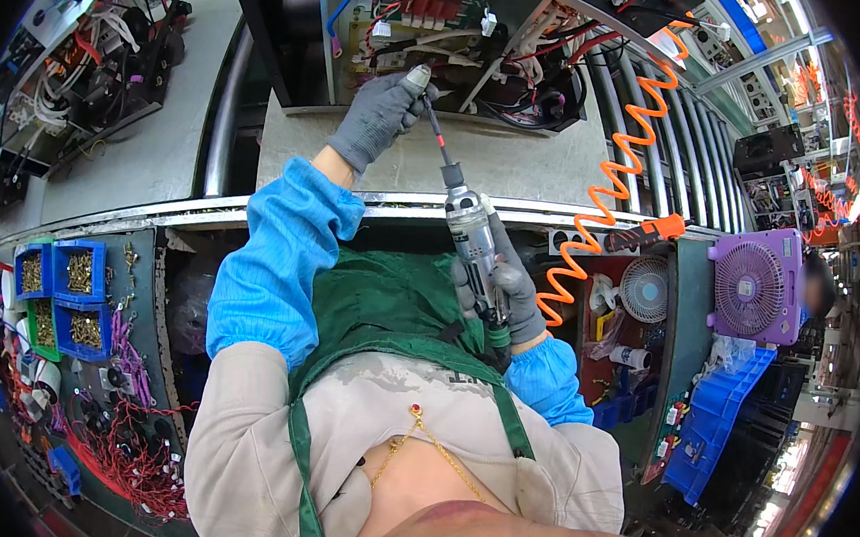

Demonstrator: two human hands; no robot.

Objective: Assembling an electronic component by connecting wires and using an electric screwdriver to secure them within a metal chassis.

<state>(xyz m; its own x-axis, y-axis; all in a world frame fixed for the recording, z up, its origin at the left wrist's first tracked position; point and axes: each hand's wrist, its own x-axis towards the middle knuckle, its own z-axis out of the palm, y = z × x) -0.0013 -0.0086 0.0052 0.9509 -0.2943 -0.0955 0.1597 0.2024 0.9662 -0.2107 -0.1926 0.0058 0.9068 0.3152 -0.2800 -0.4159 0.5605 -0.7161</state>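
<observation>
My right hand (516,296), in a grey glove, is wrapped round a silver power screwdriver (470,226) in front of my green apron. Its long bit (438,129), with a red band, points up and away toward my left hand (379,115). That hand, gloved in grey too, is closed in a pinch beside the tip of the bit, with a pale covering on one fingertip. What its fingers hold is too small to make out. Just beyond them stands an open metal chassis (445,60) with a circuit board (433,7), wires and white connectors inside.
The chassis rests on a pale board (308,155) over a roller conveyor (672,156). A coiled orange hose (611,171) hangs at right, near an orange-and-black tool (647,232) and a purple fan (751,286). Blue bins of screws (81,272) and red wires (133,457) lie at left.
</observation>
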